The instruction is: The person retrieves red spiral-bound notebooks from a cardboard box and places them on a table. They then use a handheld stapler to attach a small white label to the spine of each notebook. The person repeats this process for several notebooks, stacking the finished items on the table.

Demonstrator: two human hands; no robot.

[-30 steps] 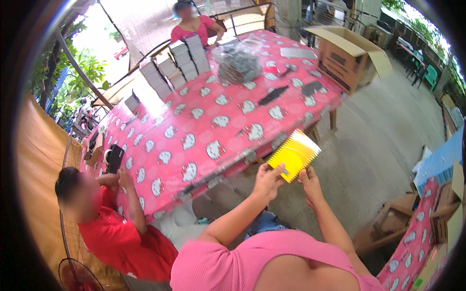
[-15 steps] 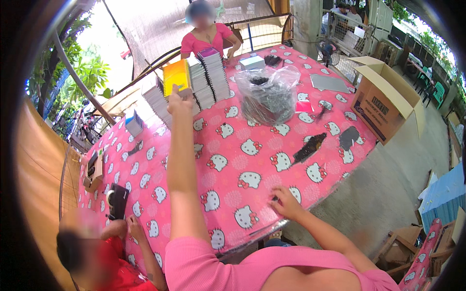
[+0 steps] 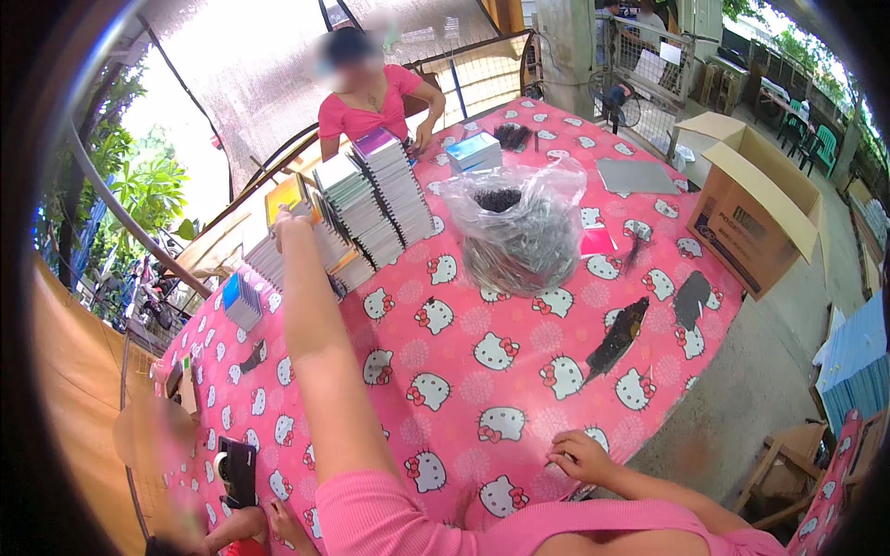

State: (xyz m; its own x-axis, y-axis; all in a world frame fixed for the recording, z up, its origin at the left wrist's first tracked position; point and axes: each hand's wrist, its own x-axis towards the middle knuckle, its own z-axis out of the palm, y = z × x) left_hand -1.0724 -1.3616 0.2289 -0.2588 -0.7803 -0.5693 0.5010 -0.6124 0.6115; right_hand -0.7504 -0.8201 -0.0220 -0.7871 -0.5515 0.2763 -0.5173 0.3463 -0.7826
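My left arm reaches far across the table, and my left hand (image 3: 295, 227) has its fingers closed at the near edge of a yellow spiral notebook (image 3: 286, 195). That notebook lies on top of the leftmost notebook stack (image 3: 266, 258). Beside it rise a stack with pale covers (image 3: 366, 208) and a taller one topped by a purple notebook (image 3: 375, 142). My right hand (image 3: 579, 457) rests on the table near its front edge, fingers loosely spread and holding nothing visible.
A clear plastic bag of black binding coils (image 3: 519, 250) stands mid-table. An open cardboard box (image 3: 751, 218) is at the right edge. A small blue-topped stack (image 3: 241, 301) and a tape dispenser (image 3: 236, 471) sit left. A co-worker in pink (image 3: 371, 111) is opposite; another person's arm (image 3: 236, 528) shows lower left.
My left hand has moved left and lowered the yellow notebook from in front of the stacks onto the left stack. The view has shifted; the co-worker opposite leans differently.
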